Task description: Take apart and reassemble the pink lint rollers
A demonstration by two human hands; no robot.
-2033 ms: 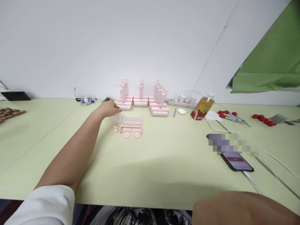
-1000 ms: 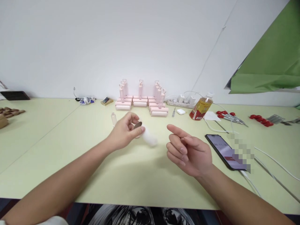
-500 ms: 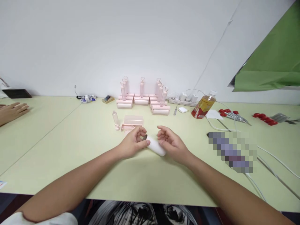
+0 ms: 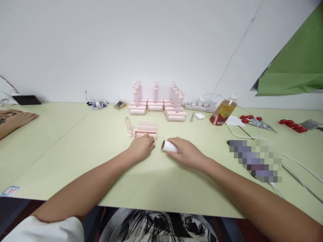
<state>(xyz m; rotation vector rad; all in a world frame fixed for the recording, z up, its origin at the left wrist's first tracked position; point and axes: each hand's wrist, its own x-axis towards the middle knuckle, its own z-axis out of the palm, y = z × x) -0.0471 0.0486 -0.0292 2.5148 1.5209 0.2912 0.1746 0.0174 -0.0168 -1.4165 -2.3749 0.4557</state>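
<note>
My right hand [image 4: 188,153] is wrapped round a white lint roller refill [image 4: 171,147], whose hollow brown core faces left. Just left of it, my left hand [image 4: 141,148] reaches down at the table with its fingers curled on a small pale pink piece [image 4: 154,143], mostly hidden by the fingers. Behind that hand lies an opened pink lint roller case [image 4: 146,126], its clear lid tipped back. A loose pink handle [image 4: 128,126] stands beside the case, heart-shaped end down.
Several assembled pink lint rollers [image 4: 155,107] stand along the wall. To the right are a power strip [image 4: 198,107], a drink bottle [image 4: 224,110], red-handled tools [image 4: 257,121], cables and a blurred-out object [image 4: 253,161]. Another person's hands [image 4: 19,119] rest at far left.
The roll has passed from between both hands into my right hand alone and turned more level. My left hand has let go of it and moved left to the small pink piece.
</note>
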